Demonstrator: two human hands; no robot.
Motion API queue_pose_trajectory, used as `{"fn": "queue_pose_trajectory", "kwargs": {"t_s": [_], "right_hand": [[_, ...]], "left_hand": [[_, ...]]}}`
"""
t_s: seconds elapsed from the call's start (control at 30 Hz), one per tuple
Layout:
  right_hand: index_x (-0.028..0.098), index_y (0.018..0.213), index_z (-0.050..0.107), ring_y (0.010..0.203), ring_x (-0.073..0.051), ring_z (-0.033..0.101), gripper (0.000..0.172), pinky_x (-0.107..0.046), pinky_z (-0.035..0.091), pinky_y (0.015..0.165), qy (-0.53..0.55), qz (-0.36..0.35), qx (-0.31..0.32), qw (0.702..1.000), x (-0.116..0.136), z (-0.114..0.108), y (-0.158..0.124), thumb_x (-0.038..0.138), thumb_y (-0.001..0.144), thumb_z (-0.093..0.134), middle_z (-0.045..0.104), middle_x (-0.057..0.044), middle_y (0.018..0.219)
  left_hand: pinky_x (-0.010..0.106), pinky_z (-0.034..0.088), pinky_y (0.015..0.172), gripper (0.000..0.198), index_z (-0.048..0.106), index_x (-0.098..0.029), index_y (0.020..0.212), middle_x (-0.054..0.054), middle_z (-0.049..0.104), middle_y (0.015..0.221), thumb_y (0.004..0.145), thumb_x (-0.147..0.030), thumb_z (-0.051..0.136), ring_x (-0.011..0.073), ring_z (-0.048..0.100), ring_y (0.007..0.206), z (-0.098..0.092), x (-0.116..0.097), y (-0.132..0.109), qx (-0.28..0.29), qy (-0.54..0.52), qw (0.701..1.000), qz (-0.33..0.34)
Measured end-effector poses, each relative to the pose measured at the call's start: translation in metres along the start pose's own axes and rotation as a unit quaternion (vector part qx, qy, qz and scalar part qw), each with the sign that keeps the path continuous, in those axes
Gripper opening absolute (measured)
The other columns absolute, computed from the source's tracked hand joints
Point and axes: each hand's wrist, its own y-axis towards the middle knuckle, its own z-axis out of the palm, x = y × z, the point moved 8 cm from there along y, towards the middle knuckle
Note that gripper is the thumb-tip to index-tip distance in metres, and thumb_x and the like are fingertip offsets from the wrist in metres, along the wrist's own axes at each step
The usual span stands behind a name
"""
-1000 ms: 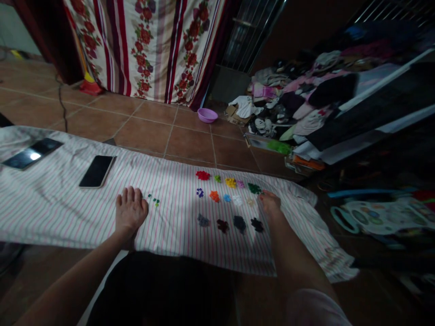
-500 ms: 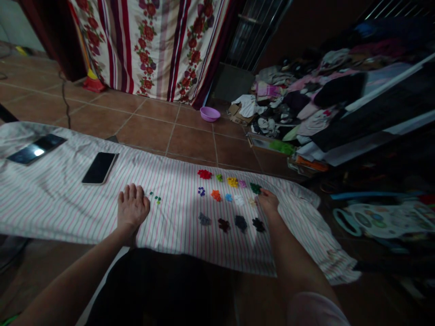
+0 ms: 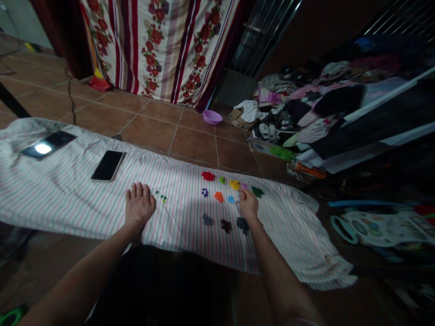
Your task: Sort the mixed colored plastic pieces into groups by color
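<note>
My left hand (image 3: 139, 203) lies flat on the striped cloth (image 3: 183, 203), fingers spread, just left of several small green pieces (image 3: 163, 198). My right hand (image 3: 249, 203) is over the small piles, its thumb and fingertips pinched near the pink pile (image 3: 243, 185); what they hold is too small to make out. Around it are the yellow pile (image 3: 234, 184), light blue pile (image 3: 231, 199), dark green pile (image 3: 257, 192) and dark grey pile (image 3: 242, 224). Farther left sit red (image 3: 208, 176), orange (image 3: 219, 197), purple (image 3: 205, 192) and brown (image 3: 226, 225) piles. The hand hides the white pile.
Two phones lie at the left, a black one (image 3: 108, 165) and one reflecting light (image 3: 47, 145). Beyond the cloth are a purple bowl (image 3: 212, 117) on the tiled floor, a floral curtain (image 3: 166, 50) and heaped clothes (image 3: 306, 104).
My right hand has moved left from the dark green pile to beside the pink and light blue piles. The left hand keeps its place on the cloth, while the whole view has shifted slightly.
</note>
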Motion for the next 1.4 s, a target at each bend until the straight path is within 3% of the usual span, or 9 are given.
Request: {"fn": "queue_pose_trajectory", "kwargs": {"t_s": [0.17, 0.33, 0.5, 0.6, 0.8, 1.1, 1.4], "right_hand": [[0.016, 0.092, 0.071, 0.092, -0.021, 0.061, 0.033, -0.034, 0.048, 0.088, 0.094, -0.101, 0.024, 0.990, 0.073, 0.019, -0.026, 0.019, 0.083, 0.040, 0.068, -0.010, 0.094], [0.017, 0.094, 0.071, 0.091, -0.020, 0.062, 0.032, -0.034, 0.050, 0.087, 0.175, -0.200, 0.057, 0.962, 0.154, 0.040, -0.064, 0.016, 0.087, 0.039, 0.068, -0.009, 0.091], [0.020, 0.094, 0.069, 0.087, -0.018, 0.063, 0.025, -0.030, 0.050, 0.081, 0.214, -0.233, 0.134, 0.939, 0.227, 0.065, -0.107, 0.018, 0.091, 0.045, 0.068, -0.006, 0.089], [0.022, 0.097, 0.069, 0.086, -0.017, 0.062, 0.021, -0.028, 0.050, 0.079, 0.218, -0.232, 0.170, 0.933, 0.258, 0.076, -0.125, 0.020, 0.091, 0.048, 0.067, -0.005, 0.090], [0.021, 0.103, 0.067, 0.087, -0.016, 0.061, 0.020, -0.026, 0.048, 0.079, 0.188, -0.208, 0.185, 0.942, 0.278, 0.085, -0.136, 0.021, 0.092, 0.051, 0.065, -0.004, 0.093], [0.020, 0.107, 0.066, 0.092, -0.018, 0.058, 0.022, -0.029, 0.046, 0.084, 0.145, -0.211, 0.167, 0.952, 0.283, 0.084, -0.143, 0.020, 0.093, 0.050, 0.064, -0.006, 0.094], [0.022, 0.109, 0.066, 0.091, -0.019, 0.059, 0.026, -0.031, 0.048, 0.085, 0.184, -0.203, 0.152, 0.950, 0.282, 0.086, -0.145, 0.017, 0.091, 0.047, 0.065, -0.005, 0.093]], "left_hand": [[0.054, 0.028, 0.109, 0.055, 0.050, -0.002, 0.132, 0.026, 0.047, 0.140, 0.088, -0.032, 0.033, 0.0397, 0.039, 0.134, 0.003, 0.001, 0.001, 0.002, 0.002, 1.000, -0.003], [0.054, 0.029, 0.109, 0.055, 0.050, -0.002, 0.132, 0.026, 0.046, 0.141, 0.089, -0.032, 0.034, 0.0403, 0.039, 0.134, 0.004, 0.002, 0.000, 0.000, 0.000, 1.000, -0.003], [0.055, 0.029, 0.109, 0.054, 0.051, -0.002, 0.131, 0.026, 0.047, 0.140, 0.088, -0.031, 0.034, 0.0399, 0.039, 0.135, 0.000, 0.001, 0.001, -0.003, -0.011, 1.000, -0.006], [0.055, 0.029, 0.109, 0.053, 0.051, -0.002, 0.131, 0.027, 0.046, 0.140, 0.089, -0.030, 0.034, 0.0401, 0.038, 0.135, -0.002, 0.001, 0.001, -0.002, -0.024, 1.000, -0.006], [0.056, 0.028, 0.109, 0.054, 0.051, 0.000, 0.131, 0.029, 0.046, 0.140, 0.088, -0.029, 0.035, 0.0399, 0.037, 0.137, -0.003, 0.002, 0.001, 0.000, -0.053, 0.999, -0.010], [0.056, 0.028, 0.108, 0.052, 0.051, -0.001, 0.129, 0.028, 0.046, 0.140, 0.089, -0.029, 0.033, 0.0392, 0.037, 0.136, -0.007, 0.001, 0.001, -0.009, -0.051, 0.999, -0.005], [0.057, 0.029, 0.108, 0.052, 0.052, -0.003, 0.128, 0.027, 0.047, 0.140, 0.087, -0.029, 0.036, 0.0387, 0.037, 0.137, -0.008, 0.002, 0.001, -0.016, -0.073, 0.997, -0.010]]}}
